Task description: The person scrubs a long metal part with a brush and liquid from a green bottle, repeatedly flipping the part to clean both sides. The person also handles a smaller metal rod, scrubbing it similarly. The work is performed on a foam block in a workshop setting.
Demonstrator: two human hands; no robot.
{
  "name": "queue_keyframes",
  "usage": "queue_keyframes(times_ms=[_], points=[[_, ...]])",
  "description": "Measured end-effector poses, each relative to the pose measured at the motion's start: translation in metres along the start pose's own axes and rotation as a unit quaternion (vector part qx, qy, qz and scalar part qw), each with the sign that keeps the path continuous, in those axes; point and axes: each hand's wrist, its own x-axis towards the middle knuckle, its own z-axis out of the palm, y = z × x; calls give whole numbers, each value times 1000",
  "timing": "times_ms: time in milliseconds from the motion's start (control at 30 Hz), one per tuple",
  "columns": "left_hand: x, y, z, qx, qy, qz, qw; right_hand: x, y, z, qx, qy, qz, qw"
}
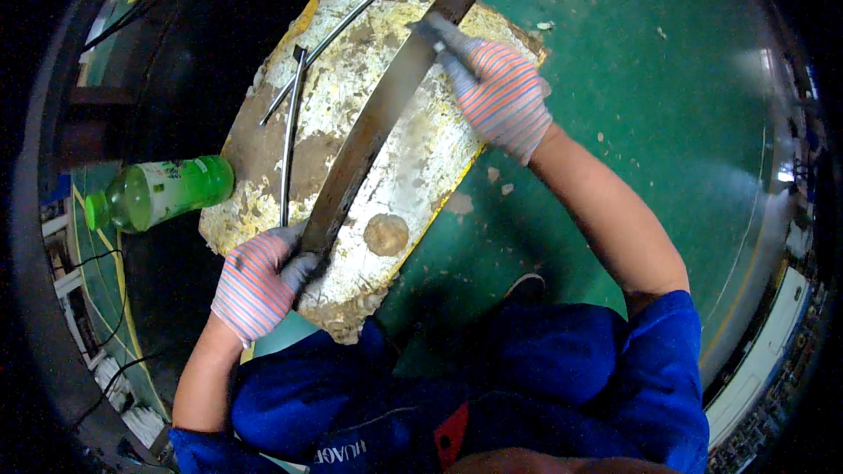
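Observation:
A long, dark metal bar [369, 125] lies diagonally above a worn block [421, 145] with chipped white and yellow paint. My left hand [260, 280], in a striped knit glove with grey fingers, grips its near end. My right hand [490, 82], gloved alike, is at the bar's upper part with a small object between the fingers, too blurred to name; the fingertips touch or nearly touch the bar's face. Two slim metal rods lie on the block left of the bar: one rod [349, 16] slants up to the far edge, the other rod [288, 145] crosses near it.
A green-capped plastic bottle [171, 191] lies or leans at the block's left edge. Green floor [593, 79] with scattered chips surrounds the block. Cables and yellow-edged frames stand at far left. A shoe [525, 286] shows below the block's right side.

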Motion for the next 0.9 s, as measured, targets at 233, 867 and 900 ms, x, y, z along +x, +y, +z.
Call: queue_keyframes(times_ms=[233,867,900], points=[[2,-12,-2,-37,-5,14,999,3,-6,-1,48,-7,-18,999],[9,-25,-9,-30,-17,26,999,1,-25,-4,-1,-59,-17,998],[9,-26,-6,-16,-7,41,999,11,-18,-11,18,-38,10,999]])
